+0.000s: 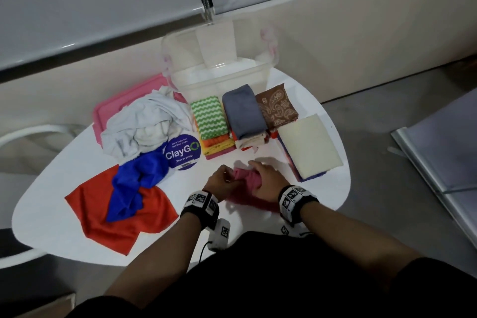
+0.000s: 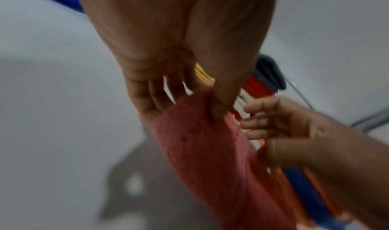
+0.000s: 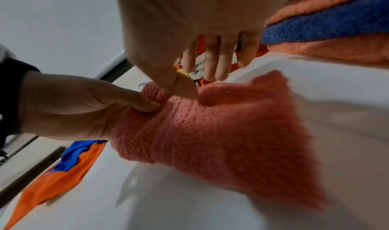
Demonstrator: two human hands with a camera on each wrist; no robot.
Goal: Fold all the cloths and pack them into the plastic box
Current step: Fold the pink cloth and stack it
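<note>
On the white desk (image 1: 64, 219), the things are spread from the far edge to the near one. At the far edge a clear plastic box (image 1: 222, 64) is set, and no folded cloth can be made out in it. To its left a pink lid (image 1: 129, 100) lies flat, partly covered by a crumpled white cloth (image 1: 147, 121). Nearer, at the left, an orange cloth (image 1: 113, 217) is spread out, with a rumpled blue cloth (image 1: 136, 183) lying across it. A round purple sticker (image 1: 182, 152) marked "ClayGo" is seen just beside the blue cloth. In front of the box three folded stacks are ranged: one topped by a green zigzag cloth (image 1: 210, 116), one by a grey cloth (image 1: 244, 111), and one by a cream cloth (image 1: 308, 144); a brown patterned cloth (image 1: 278, 106) rests between the grey and the cream. At the near edge a pink cloth (image 1: 245, 188) is held partly off the desk between both hands. Its top edge is pinched by the left hand (image 1: 222, 179) between thumb and fingers, and a fold beside it is pinched by the thumb of the right hand (image 1: 268, 181), whose other fingers are held straight.
</note>
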